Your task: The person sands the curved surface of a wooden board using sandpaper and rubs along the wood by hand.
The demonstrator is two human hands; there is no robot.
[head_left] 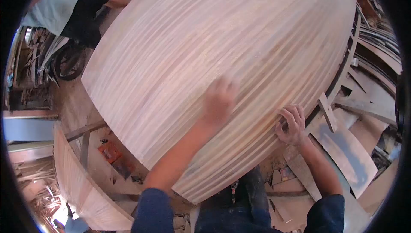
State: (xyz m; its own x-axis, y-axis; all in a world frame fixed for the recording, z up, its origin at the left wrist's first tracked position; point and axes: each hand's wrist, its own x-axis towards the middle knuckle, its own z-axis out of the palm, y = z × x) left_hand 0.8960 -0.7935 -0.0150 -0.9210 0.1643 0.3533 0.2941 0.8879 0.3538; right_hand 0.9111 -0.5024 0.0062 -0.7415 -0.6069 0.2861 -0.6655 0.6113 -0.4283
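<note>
A large curved shell of narrow pale wooden strips (171, 61), like an upturned boat hull, fills the middle of the view. My left hand (219, 99) is over its surface near the centre, smeared by motion, so its fingers and anything under them cannot be made out. Close to the shell's lower right side, my right hand (293, 125) touches the wood with its fingers bent and thumb drawn in. A dark patch shows between thumb and fingers; whether it is a small object or shadow is unclear.
Another person (81, 12) stands at the far left edge of the shell, an arm reaching toward it. A second stripped wooden panel (81, 181) leans at lower left, near an orange box (109, 150). Boards (342, 147) and scraps lie at right.
</note>
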